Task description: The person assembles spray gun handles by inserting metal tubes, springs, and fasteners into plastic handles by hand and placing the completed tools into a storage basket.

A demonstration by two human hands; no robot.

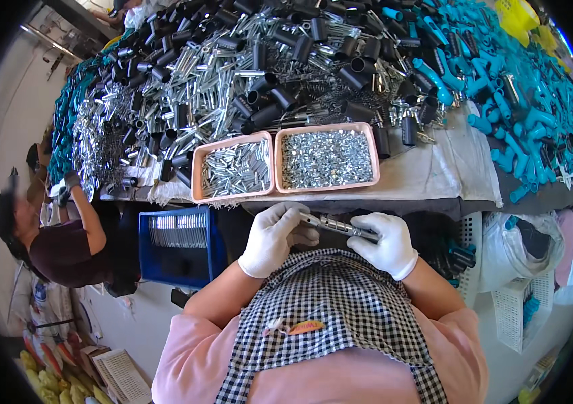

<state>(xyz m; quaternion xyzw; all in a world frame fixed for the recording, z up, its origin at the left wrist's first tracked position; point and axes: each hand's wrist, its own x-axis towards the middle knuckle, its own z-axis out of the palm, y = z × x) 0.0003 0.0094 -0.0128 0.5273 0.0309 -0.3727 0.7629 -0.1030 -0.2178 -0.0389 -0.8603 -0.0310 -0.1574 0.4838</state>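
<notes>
Here's the big cloth-covered table (444, 161), piled high with a mixed heap (199, 74) of metal rods and black sleeves, and turquoise handles (535, 124) crowd its right side! Below the near edge, a blue crate (173, 276) carries a row of metal pieces. Two pink trays (327, 186) of small metal parts sit side by side up top. And now the white-gloved hands: left hand (269, 239) pinching one end, right hand (387, 244) gripping the other, of a slim metal rod (335, 226) held just off the table's edge, above the lap!
</notes>
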